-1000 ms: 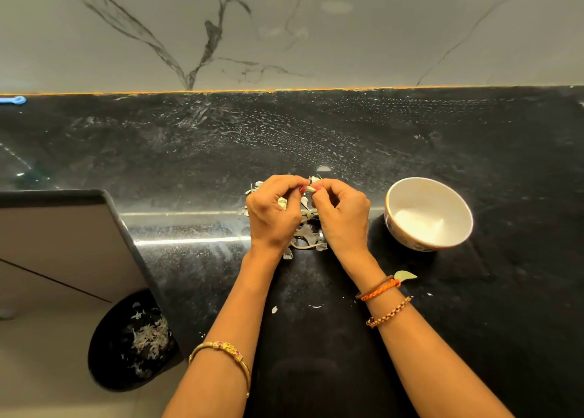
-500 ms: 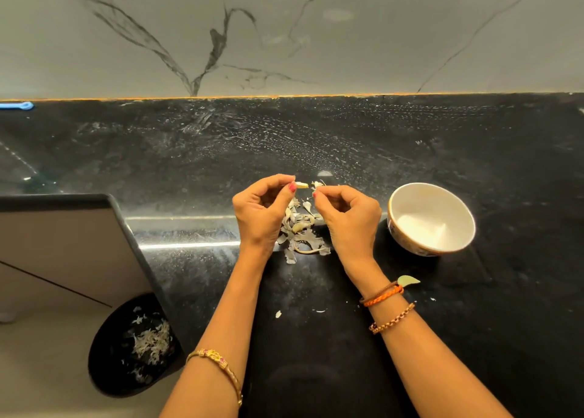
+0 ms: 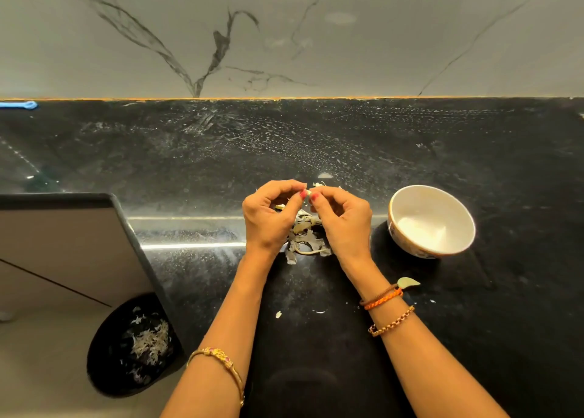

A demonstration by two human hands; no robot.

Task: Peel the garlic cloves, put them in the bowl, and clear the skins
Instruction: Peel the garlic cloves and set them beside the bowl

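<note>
Left hand (image 3: pixel 268 217): raised over the counter, fingers curled, thumb and forefinger pinching the left end of a clove (image 3: pixel 307 193).
Right hand (image 3: pixel 343 217): opposite the left, fingers curled, thumb and forefinger pinching the right end of the same clove; fingertips of both hands nearly meet.
Clove: small and pale, held between the two hands above the skins, mostly hidden by the fingertips; whether peeled cannot be told.
Skins (image 3: pixel 305 240): loose heap of papery scraps on the counter directly under the hands, partly hidden by them; a few stray flakes (image 3: pixel 278 314) lie nearer the person.
Bowl (image 3: pixel 431 220): white inside, patterned outside, upright on the counter just right of the right hand, apart from it; its contents cannot be made out.
Counter (image 3: pixel 316 139): black stone with pale smears, against a grey veined wall (image 3: pixel 284 32).
Bin (image 3: pixel 132 345): dark, round, on the floor at lower left below the counter edge, holding pale skin scraps.
Wrists: bangle (image 3: pixel 221 359) on the left forearm; orange cord (image 3: pixel 382 299) and bead chain (image 3: pixel 392 323) on the right.
</note>
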